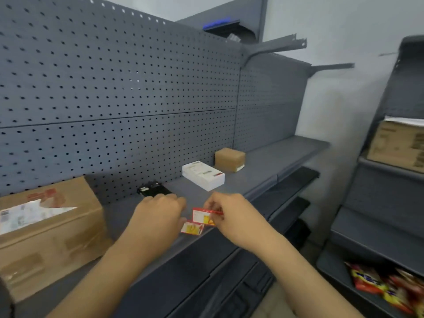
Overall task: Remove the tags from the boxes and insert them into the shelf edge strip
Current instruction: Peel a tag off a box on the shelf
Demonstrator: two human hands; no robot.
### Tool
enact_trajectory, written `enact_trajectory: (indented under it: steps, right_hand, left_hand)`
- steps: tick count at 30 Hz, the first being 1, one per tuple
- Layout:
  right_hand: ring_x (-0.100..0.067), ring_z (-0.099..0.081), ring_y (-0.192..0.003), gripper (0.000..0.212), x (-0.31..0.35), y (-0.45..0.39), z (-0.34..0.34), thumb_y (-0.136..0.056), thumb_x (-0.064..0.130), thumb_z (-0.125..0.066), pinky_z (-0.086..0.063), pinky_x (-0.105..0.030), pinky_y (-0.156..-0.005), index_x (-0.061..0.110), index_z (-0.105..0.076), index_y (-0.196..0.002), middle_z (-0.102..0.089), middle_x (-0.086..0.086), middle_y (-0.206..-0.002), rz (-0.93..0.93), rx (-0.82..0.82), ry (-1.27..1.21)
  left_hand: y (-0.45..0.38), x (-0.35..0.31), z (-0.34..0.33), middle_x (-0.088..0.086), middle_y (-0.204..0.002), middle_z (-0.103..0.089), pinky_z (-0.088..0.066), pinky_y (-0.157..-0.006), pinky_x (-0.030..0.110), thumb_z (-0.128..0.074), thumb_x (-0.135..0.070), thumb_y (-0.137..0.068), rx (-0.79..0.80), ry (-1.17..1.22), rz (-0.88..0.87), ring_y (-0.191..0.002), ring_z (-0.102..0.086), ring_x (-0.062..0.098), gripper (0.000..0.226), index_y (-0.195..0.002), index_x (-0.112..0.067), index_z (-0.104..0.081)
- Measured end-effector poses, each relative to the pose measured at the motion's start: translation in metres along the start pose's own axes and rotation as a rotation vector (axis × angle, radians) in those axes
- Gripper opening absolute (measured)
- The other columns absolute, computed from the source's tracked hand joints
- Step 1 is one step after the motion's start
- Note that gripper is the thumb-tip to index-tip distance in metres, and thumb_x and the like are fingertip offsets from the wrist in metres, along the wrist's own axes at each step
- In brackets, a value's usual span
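Both hands work at the shelf's front edge (229,235). Right hand (231,216) pinches a thin, bendy red tag (202,215) by its end; left hand (160,214) pinches another tag (191,228).

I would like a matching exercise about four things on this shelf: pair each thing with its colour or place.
Things:
1. large cardboard box
2. white box
3. small brown box
4. tag in the right hand

Descriptions:
A. farthest along the shelf
B. red, white and yellow
C. nearest, at the left
D. between the black item and the small brown box

Pairs: 1-C, 2-D, 3-A, 4-B
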State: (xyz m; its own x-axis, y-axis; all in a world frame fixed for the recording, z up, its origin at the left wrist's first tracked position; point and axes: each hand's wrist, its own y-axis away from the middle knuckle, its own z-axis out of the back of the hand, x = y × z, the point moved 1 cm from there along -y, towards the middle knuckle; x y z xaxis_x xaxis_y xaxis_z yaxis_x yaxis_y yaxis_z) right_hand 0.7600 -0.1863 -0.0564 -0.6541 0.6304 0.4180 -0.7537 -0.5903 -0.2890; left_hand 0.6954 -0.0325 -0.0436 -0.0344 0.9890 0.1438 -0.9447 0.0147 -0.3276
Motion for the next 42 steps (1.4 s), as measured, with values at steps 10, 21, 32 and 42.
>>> enact_trajectory:
  steps: [10,21,32,42]
  right_hand:
    - [-0.027,-0.063,-0.098,0.029,-0.129,-0.049,0.029,-0.087,0.006,-0.056,-0.054,-0.043,-0.083,0.019,-0.060,-0.113,-0.066,-0.010,-0.112,-0.127,0.037,0.059]
    - [-0.024,-0.062,-0.089,0.015,-0.258,-0.106,0.034,-0.090,0.007,-0.054,-0.055,-0.043,-0.078,0.018,-0.057,-0.099,-0.066,-0.009,-0.103,-0.017,0.136,-0.095]
    - [-0.023,-0.062,-0.082,0.008,-0.305,-0.148,0.016,-0.089,0.009,-0.058,-0.054,-0.046,-0.074,0.013,-0.058,-0.097,-0.067,-0.008,-0.092,0.169,0.218,-0.269]
    - [-0.017,-0.062,-0.086,0.013,-0.302,-0.175,-0.018,-0.091,0.006,-0.056,-0.056,-0.038,-0.078,0.017,-0.055,-0.097,-0.061,0.002,-0.092,0.255,0.224,-0.366]
  left_hand:
    - [-0.127,-0.066,-0.055,-0.002,-0.116,-0.061,-0.046,-0.086,0.031,-0.049,-0.037,-0.093,0.055,0.032,-0.055,-0.104,-0.058,0.019,0.026,-0.116,-0.026,-0.055]
    - [-0.201,-0.126,-0.107,0.000,-0.118,-0.064,-0.051,-0.081,0.033,-0.048,-0.025,-0.093,0.155,-0.016,0.147,-0.099,-0.062,0.022,0.024,-0.115,-0.026,-0.057]
    - [-0.212,-0.164,-0.163,0.002,-0.114,-0.064,-0.049,-0.083,0.036,-0.048,-0.019,-0.091,0.292,0.021,0.409,-0.104,-0.061,0.026,0.022,-0.109,-0.021,-0.061]
    - [-0.215,-0.151,-0.189,0.002,-0.113,-0.063,-0.050,-0.079,0.035,-0.047,-0.016,-0.092,0.269,-0.012,0.470,-0.100,-0.063,0.026,0.024,-0.111,-0.022,-0.061]
